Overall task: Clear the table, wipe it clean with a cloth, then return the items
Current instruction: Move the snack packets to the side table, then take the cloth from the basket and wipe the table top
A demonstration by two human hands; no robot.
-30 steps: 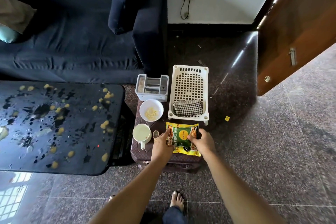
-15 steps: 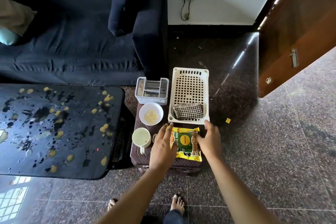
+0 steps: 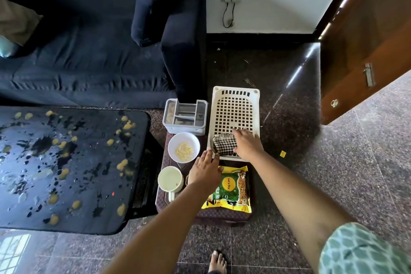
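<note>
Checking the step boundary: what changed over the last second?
Both hands let go of the yellow-green snack packet, left lying on the stool. Right hand reached forward onto the black-and-white checkered cloth in the white plastic basket; left hand hovers open. White bowl and mug unmoved.

Checkered cloth (image 3: 223,145) lies in white basket (image 3: 233,93); black table (image 3: 93,218) is splattered yellow.

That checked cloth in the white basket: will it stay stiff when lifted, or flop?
The checked cloth will probably flop, since it already lies bunched under the right hand. It looks thin, so likely light. It may snag slightly on the perforated white basket.
</note>
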